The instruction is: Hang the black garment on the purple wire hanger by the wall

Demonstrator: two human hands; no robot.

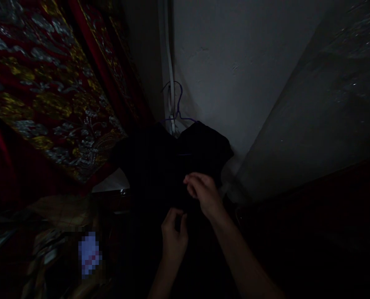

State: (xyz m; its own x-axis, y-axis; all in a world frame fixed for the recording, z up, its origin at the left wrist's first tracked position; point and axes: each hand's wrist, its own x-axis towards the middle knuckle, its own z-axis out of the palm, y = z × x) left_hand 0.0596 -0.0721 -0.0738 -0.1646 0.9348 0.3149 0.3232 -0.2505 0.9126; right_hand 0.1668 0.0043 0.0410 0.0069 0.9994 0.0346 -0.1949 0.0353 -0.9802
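Note:
A black short-sleeved garment [154, 166] hangs on a thin purple wire hanger [180, 99] against the wall. In front of its chest is my right hand [202, 192], its thumb and fingers pressed together. Below and a little to the left, my left hand [174, 233] is curled in a pinch, the thumb close to the forefinger. Both hands are over the dark cloth. Whatever lies between the fingertips is too small and dim to make out, and the garment's lower part melts into darkness.
At the left hangs red cloth [48, 79] with gold and silver sequin patterns. A pale strap [169, 54] runs down by the hanger. The grey wall [234, 54] stands behind. At the lower left, cluttered items surround a blurred, pixelated bluish patch [90, 253].

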